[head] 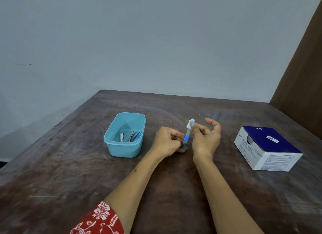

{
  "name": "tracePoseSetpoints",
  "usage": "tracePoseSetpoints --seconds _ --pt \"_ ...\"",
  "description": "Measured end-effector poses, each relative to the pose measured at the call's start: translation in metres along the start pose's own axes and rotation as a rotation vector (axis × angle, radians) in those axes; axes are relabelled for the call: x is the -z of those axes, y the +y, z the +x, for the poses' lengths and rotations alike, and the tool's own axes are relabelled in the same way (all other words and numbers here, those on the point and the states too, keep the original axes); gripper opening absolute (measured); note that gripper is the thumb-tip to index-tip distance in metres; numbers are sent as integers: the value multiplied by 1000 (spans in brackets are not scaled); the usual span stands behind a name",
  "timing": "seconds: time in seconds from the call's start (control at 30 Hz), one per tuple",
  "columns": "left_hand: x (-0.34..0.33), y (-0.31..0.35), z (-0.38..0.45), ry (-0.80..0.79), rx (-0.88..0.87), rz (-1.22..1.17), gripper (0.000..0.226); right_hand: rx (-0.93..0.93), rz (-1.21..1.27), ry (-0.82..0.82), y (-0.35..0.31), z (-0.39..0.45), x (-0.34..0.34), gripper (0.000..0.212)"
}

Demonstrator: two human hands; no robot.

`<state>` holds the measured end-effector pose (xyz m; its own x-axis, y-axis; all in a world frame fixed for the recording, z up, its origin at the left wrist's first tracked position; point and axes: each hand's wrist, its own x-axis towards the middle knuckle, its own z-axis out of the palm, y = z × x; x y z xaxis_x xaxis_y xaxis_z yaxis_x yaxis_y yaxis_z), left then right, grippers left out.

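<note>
**Two hands wiping a small tool with a swab over a wooden table**

Seen from above, a person's bare forearms reach out over a dark, worn wooden table (156, 190). The left hand (168, 140) has its fingers curled tight round the lower end of a slim blue-handled tool (186, 137), holding it upright just above the table's middle. The right hand (205, 137) pinches a white swab (190, 124) round the tool's upper tip between thumb and finger, with its other fingers spread loosely apart.

To the left, near the hands, stands a light blue plastic tub (125, 151) holding several metal instruments (132, 135) (too small to tell apart). Well to the right sits an opened blue and white box of alcohol swabs (268, 146). A red, white-patterned sleeve (99, 219) shows at the near edge.

The work looks partly done: a swab is out and folded on the tip, so this tool's cleaning seems underway. Whether the tub's instruments are already wiped or waiting cannot be told.
</note>
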<state>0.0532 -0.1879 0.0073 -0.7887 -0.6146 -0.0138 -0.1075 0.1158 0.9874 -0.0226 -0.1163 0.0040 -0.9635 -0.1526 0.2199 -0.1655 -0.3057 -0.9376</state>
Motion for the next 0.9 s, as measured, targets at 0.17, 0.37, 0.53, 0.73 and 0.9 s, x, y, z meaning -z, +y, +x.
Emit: tracePoseSetpoints --seconds 0.17,0.37,0.53,0.73,0.9 --pt "-2 -5 0 153 -81 13 21 20 -74 -89 4 -3 -1 36" --pt "-4 -1 -3 38 -78 20 22 63 5 61 -2 -3 1 36" --pt "-8 -5 -4 111 -123 14 21 115 -58 32 -2 -3 0 26" --pt "-6 -8 -1 208 -157 -46 23 99 -107 -68 3 -6 -3 18" --pt "-9 -8 -2 112 -115 -54 20 154 -108 8 -1 -3 -2 18"
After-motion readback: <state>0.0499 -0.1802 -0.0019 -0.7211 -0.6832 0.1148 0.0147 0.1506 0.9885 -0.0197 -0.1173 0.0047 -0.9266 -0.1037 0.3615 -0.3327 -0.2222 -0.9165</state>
